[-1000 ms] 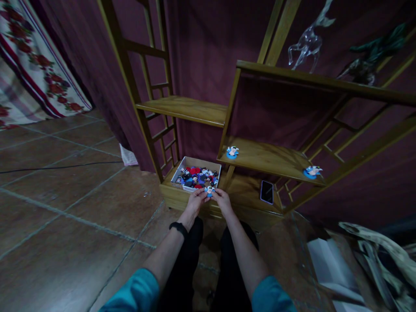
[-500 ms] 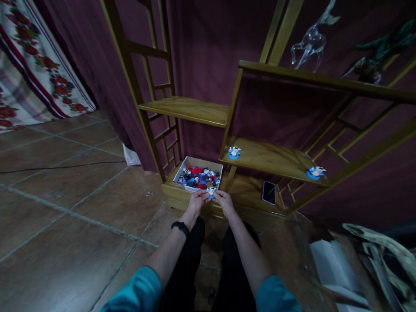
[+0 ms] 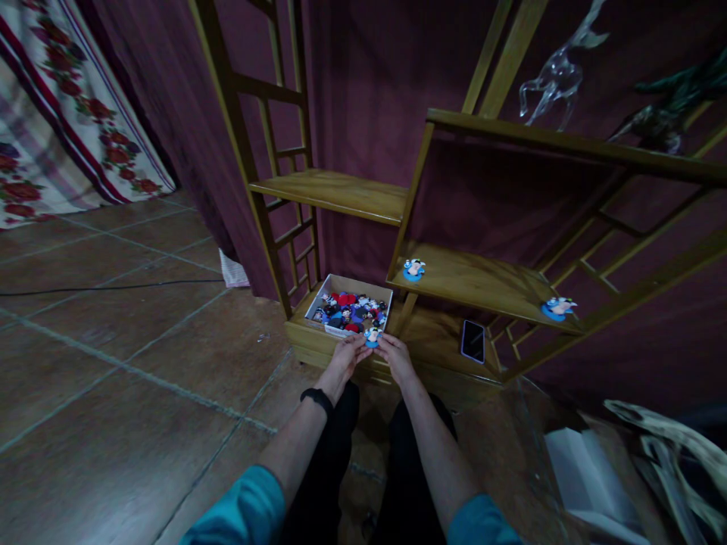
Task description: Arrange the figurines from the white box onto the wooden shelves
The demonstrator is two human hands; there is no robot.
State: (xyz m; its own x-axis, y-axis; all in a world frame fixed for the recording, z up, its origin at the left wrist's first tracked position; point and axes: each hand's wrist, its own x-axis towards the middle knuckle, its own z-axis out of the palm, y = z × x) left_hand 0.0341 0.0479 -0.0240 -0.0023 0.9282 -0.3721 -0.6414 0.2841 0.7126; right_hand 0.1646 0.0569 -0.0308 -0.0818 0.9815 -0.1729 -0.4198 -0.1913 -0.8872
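Observation:
Between my two hands is a small figurine (image 3: 372, 337) on a round blue base, held upright by the fingertips. My left hand (image 3: 347, 356) is closed on its left side, and my right hand (image 3: 396, 356) grips the right side. Just behind them a shallow open box (image 3: 318, 301) full of small red, black, white and blue figurines stands on the bottom shelf. Two like figurines with blue bases stand on the middle shelf: one figurine (image 3: 413, 269) at its left end, another figurine (image 3: 559, 307) at its right front corner.
The wooden shelf unit (image 3: 335, 193) rises ahead, with a phone (image 3: 472, 341) on its lower right board. A clear glass deer (image 3: 556, 79) and a dark green sculpture (image 3: 667, 113) stand higher up. A white box (image 3: 591, 477) lies on the floor at right. A cable (image 3: 113, 289) crosses the floor at left.
The camera view has shifted slightly, so the shelf appears a little further right. Both hands keep hold of the figurine in front of the box, almost unmoved.

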